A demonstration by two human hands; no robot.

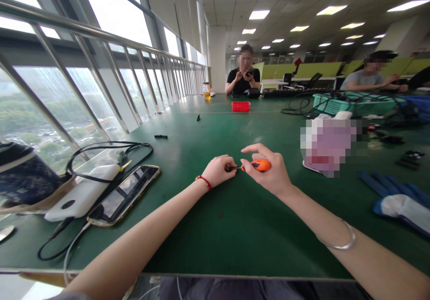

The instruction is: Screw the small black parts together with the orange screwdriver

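Observation:
My left hand [220,171], with a red cord bracelet at the wrist, is closed on a small dark part [229,168], mostly hidden by the fingers. In my right hand [272,170] lies a screwdriver [261,165] with an orange and black handle. Its shaft points left and its tip meets the dark part. The right thumb and lower fingers hold the handle while the index finger is raised away from it. Both hands are above the green table [201,233].
On the left lie a phone [124,195], a white power bank [83,192] and black cable [110,145]. Small black pieces [161,136] and a red tray [241,106] are farther off. Gloves [403,206] and a teal basket [356,105] are rightward. Two people sit beyond.

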